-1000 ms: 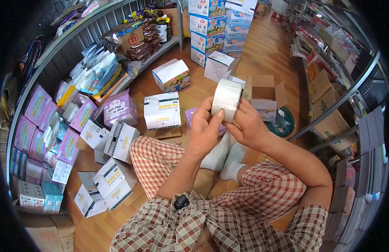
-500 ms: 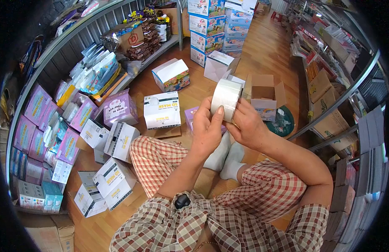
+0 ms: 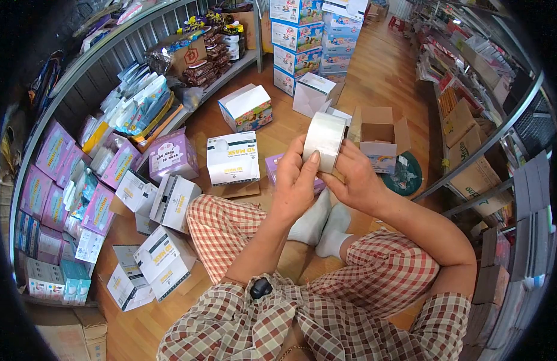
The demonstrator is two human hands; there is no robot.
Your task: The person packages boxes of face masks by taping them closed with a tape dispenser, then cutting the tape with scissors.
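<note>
Almost nothing has moved since 1 second ago: the roll of tape (image 3: 325,140) sits a tiny bit lower, and both hands are in nearly the same spots around it.

The roll is held up in the air in front of the person, above the white socks (image 3: 324,224) and the checked trousers (image 3: 224,231). It stands on its edge. Its round flat faces look out to the left and to the right, so the line through its hole runs sideways, with the top leaning a little to the right. The wide band of tape faces the camera.

The left hand (image 3: 295,183) is curled around the left side of the roll, and its thumb presses flat on the band near the bottom. The right hand (image 3: 355,180) holds the right side, with fingers bent against the lower edge of the roll. Both hands are closed on the roll, not spread wide.

Behind the roll, on the wooden floor (image 3: 384,72), is an open cardboard box (image 3: 379,139). To the left lies a white mask box (image 3: 232,158), and next to it a purple box (image 3: 172,154).
</note>
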